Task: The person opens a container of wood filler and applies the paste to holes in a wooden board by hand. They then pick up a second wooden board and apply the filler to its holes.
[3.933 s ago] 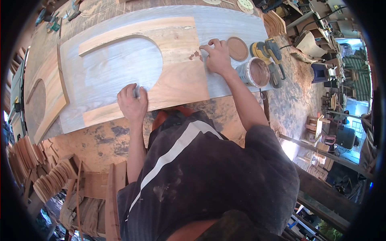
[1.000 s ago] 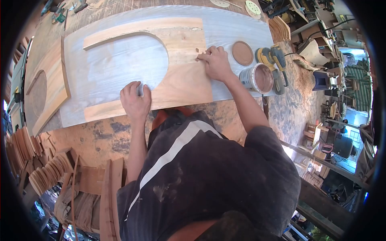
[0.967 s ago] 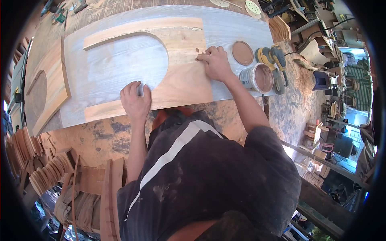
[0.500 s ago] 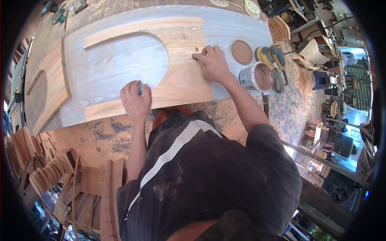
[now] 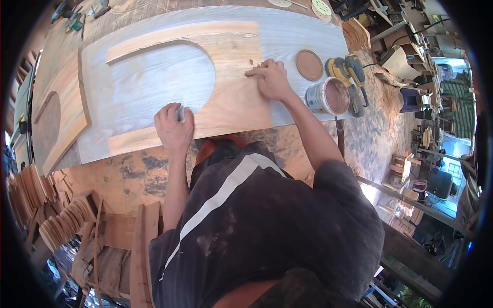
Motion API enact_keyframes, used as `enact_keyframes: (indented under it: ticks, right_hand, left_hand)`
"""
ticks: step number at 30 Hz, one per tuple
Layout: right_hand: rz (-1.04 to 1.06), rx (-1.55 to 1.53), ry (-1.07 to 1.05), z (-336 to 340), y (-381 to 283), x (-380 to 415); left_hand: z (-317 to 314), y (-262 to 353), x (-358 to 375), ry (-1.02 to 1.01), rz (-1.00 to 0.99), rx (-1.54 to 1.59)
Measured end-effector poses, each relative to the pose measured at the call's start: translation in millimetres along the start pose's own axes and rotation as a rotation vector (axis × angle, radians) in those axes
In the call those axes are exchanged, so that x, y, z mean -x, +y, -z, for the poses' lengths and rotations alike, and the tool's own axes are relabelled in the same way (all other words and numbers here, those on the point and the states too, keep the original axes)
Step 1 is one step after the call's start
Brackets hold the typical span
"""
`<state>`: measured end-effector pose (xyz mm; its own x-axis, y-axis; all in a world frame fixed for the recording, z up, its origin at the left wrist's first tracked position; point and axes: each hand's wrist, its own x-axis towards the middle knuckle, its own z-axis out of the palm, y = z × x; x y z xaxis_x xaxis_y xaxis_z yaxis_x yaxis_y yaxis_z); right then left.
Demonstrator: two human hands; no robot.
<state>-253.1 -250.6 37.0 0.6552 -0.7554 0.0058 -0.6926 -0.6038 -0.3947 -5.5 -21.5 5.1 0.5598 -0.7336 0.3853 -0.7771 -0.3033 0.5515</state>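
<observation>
A U-shaped light wooden panel [image 5: 239, 97] lies on a grey-blue board [image 5: 287, 46]. My left hand [image 5: 174, 126] rests at the panel's near arm, thumb and fingers apart, with nothing visible in it. On the panel's right part is my right hand [image 5: 271, 78], its index finger stretched to the wood beside a small brown patch [image 5: 251, 62]. Its other fingers are bent, and whether they hold anything is too small to tell. Right of this hand are a round brown lid [image 5: 309, 65] and an open tub of brownish paste [image 5: 336, 96].
A yellow and black sander [image 5: 349, 72] stands beyond the tub. Another curved wooden panel [image 5: 72, 113] lies at the left. Sanding discs [image 5: 321, 9] and tools [image 5: 77, 23] lie along the far edge. Stacked curved wood pieces [image 5: 64, 220] are at the lower left.
My right hand has shifted slightly on the panel, and more of the brown patch shows beside its fingers. My left hand has barely moved.
</observation>
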Motion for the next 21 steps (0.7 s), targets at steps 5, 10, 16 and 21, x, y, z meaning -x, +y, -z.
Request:
enact_keyframes:
  ticks: [5, 10, 16, 21]
  right_hand:
    - [-0.109, 0.025, -0.061, 2, -1, 0]
    - [-0.143, -0.045, -0.048, 4, 3, -2]
    - [-0.043, 0.072, -0.010, 4, -10, 4]
    - [-0.010, 0.125, 0.072, 4, -14, 8]
  left_hand:
    - [1, 0, 0, 0.015, -0.005, 0.006]
    - [-1, -1, 0, 0.032, -0.003, 0.016]
    - [-1, -2, 0, 0.031, -0.006, -0.004]
    - [-1, 1, 0, 0.036, -0.003, 0.002]
